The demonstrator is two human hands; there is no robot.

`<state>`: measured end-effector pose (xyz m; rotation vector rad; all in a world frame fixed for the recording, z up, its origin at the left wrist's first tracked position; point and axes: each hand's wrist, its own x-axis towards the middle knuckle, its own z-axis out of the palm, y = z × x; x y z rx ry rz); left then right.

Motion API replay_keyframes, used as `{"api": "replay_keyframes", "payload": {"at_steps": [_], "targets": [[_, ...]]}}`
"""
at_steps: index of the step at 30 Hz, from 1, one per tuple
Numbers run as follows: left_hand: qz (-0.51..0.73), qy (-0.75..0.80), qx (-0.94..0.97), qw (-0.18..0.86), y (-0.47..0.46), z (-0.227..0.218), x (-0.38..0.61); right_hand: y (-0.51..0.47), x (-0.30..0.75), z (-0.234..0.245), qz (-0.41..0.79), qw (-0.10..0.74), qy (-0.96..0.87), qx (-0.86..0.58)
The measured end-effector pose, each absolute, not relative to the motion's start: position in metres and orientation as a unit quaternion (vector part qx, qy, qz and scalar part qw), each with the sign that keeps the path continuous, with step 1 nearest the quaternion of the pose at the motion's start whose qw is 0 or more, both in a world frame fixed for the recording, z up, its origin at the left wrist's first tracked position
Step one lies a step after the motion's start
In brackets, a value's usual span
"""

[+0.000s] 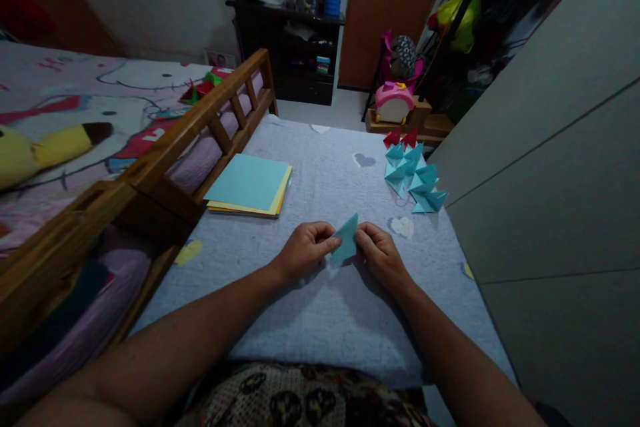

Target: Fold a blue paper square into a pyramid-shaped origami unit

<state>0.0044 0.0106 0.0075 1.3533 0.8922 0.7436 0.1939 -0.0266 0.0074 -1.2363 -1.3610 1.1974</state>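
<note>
A small folded piece of light blue origami paper (345,245) is held up between both hands, just above the cloth. My left hand (309,248) pinches its left side, thumb on the near face. On the right edge, my right hand (379,250) pinches it with thumb and fingertips. Farther left lies a stack of square coloured paper (250,181), a light blue sheet on top and yellow ones showing beneath. At the far right sit several folded light blue origami pieces (414,177), with red folded pieces (400,138) behind them.
The work lies on a pale cloth with heart prints (300,320). A wooden bed rail (210,127) runs along the left, and a grey cabinet front (550,213) borders the right. Beyond stand a dark shelf (285,47) and a pink toy case (394,103).
</note>
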Motion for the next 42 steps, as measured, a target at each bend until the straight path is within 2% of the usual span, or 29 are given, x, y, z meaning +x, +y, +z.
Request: {"api": "replay_keyframes", "payload": {"at_steps": [5, 9, 13, 22, 28, 35, 42], "targets": [[0.375, 0.392, 0.586, 0.602, 0.014, 0.004, 0.003, -0.025, 0.193, 0.005, 0.465, 0.458, -0.581, -0.486], [0.429, 0.375, 0.674, 0.470, 0.015, 0.006, 0.000, -0.024, 0.193, 0.004, 0.317, 0.491, -0.645, -0.493], [0.450, 0.372, 0.721, 0.373, 0.015, 0.006, -0.001, -0.026, 0.194, 0.002, 0.278, 0.507, -0.668, -0.469], [0.381, 0.367, 0.793, 0.302, 0.021, -0.001, -0.004, -0.025, 0.196, -0.003, 0.220, 0.460, -0.720, -0.471], [0.274, 0.338, 0.867, 0.245, 0.023, -0.006, -0.014, -0.025, 0.195, -0.010, 0.208, 0.418, -0.735, -0.491], [0.248, 0.276, 0.887, 0.275, 0.027, 0.002, -0.023, -0.024, 0.195, -0.013, 0.180, 0.374, -0.765, -0.492], [0.252, 0.300, 0.870, 0.301, 0.029, 0.000, -0.022, -0.025, 0.196, -0.011, 0.201, 0.388, -0.756, -0.487]]}}
